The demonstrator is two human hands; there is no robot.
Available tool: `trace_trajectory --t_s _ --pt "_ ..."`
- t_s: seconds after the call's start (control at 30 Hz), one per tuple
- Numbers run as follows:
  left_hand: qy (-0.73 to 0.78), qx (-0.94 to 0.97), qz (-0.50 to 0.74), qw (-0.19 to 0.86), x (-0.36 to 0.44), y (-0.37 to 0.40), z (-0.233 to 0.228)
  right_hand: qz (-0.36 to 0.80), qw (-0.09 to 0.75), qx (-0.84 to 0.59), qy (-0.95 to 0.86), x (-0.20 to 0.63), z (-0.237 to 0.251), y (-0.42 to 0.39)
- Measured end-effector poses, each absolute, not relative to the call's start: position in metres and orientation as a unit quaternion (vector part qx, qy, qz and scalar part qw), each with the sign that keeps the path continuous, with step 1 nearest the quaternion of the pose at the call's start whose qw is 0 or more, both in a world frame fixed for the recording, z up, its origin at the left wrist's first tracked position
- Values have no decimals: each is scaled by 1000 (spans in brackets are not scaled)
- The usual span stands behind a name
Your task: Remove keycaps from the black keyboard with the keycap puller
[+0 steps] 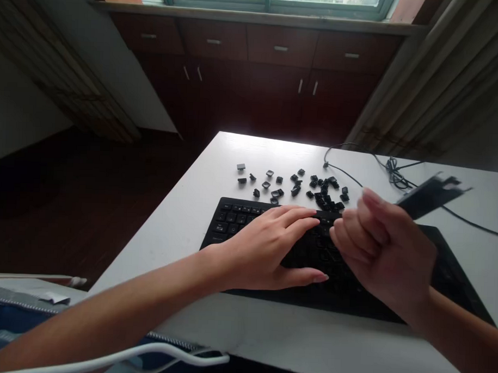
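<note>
A black keyboard (265, 293) lies across the white table, with a dark area where keys are hard to make out. My left hand (267, 247) rests over its middle, fingers stretched out and thumb apart, holding nothing. Above the keyboard's right part, my right hand (389, 251) is closed around a flat dark notched tool (430, 197), whose forked end points to the upper right. That end is a little blurred, so its exact kind is unclear. Loose black keycaps (295, 191) lie scattered beyond the keyboard's far edge, some bunched in a pile (324, 200).
A thin black cable (347, 176) runs across the table's far right, with a bundled coil (393, 172). The white table (170, 205) ends at the left beside a dark floor. Wooden cabinets (252, 88) stand under a window. A white curved tube (161, 349) is at lower left.
</note>
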State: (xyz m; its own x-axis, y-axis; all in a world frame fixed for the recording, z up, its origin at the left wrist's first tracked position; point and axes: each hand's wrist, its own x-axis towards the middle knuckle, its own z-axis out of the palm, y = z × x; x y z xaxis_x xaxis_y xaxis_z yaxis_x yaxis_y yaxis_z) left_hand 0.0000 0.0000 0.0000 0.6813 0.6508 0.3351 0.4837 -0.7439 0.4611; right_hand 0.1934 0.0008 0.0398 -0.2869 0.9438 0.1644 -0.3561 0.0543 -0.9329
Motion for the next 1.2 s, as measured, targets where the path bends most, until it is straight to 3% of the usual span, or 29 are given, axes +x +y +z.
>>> trace_trajectory --t_s 0.17,0.53,1.2 --pt "320 910 203 171 2 -2 1 676 524 -348 -384 179 26 6" --pt "327 911 200 152 3 -2 0 641 558 -444 -283 169 28 11" --pt "321 906 204 184 2 -3 4 488 633 -470 -373 150 15 -13"
